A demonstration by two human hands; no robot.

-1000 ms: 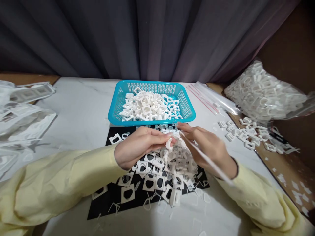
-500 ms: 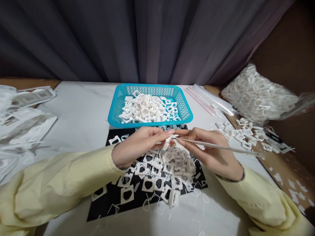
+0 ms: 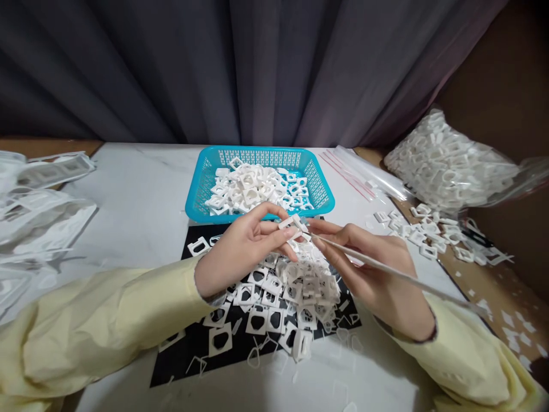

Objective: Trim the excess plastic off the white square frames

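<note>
Between its thumb and fingers, my left hand (image 3: 246, 246) grips a small white frame-shaped part (image 3: 293, 223), held above the pile. My right hand (image 3: 371, 266) is closed round a long thin white stick-like tool (image 3: 398, 276), pen fashion. The tool's dark, narrow tip meets or nearly meets the part; I cannot tell which. Below both hands a heap of white square parts with cut-out holes (image 3: 300, 286) lies on a black mat (image 3: 171, 357), mixed with thin clear outline scraps.
A blue plastic basket (image 3: 192, 197) full of white parts stands behind the hands. At the right are a stuffed clear bag (image 3: 454, 166), loose white parts (image 3: 422, 234) and flat zip bags (image 3: 364, 171). More bagged white pieces (image 3: 47, 217) lie at the left. A dark curtain (image 3: 257, 68) hangs behind.
My left hand has opened its grip outward and turned the white part so its face shows. My right hand has moved slightly right and down, and the tool now slants more steeply.
</note>
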